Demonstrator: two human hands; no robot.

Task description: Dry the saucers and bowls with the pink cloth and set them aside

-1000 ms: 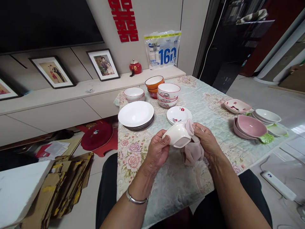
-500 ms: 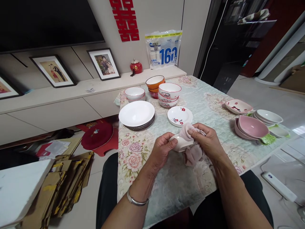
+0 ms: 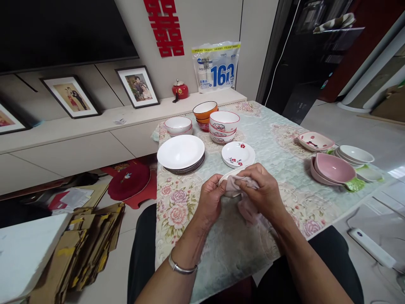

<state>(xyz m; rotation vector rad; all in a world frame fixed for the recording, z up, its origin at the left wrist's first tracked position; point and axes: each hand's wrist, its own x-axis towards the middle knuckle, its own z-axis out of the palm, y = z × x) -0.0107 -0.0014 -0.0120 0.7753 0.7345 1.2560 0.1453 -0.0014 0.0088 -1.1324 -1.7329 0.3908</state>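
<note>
My left hand (image 3: 210, 197) is closed on the edge of a small white dish (image 3: 225, 176), most of which is covered. In my right hand (image 3: 262, 188) a pale pink cloth (image 3: 248, 210) is bunched, pressed against the dish, with a loose end hanging below. Just beyond my hands lies a stack of small white plates with red flowers (image 3: 237, 153). Left of these is a stack of larger white plates (image 3: 181, 151).
Behind the plates stand white bowls with red rims (image 3: 224, 121), orange bowls (image 3: 205, 110) and another white bowl stack (image 3: 178, 125). Pink leaf-shaped bowls (image 3: 335, 168), a spotted dish (image 3: 316, 141) and pale green-white bowls (image 3: 356, 154) sit at the table's right. Flattened cardboard (image 3: 72, 253) lies on the floor, left.
My right hand has moved left with the cloth, across the dish and closer to my left hand. The dish is now more covered. The stacks have stayed put.
</note>
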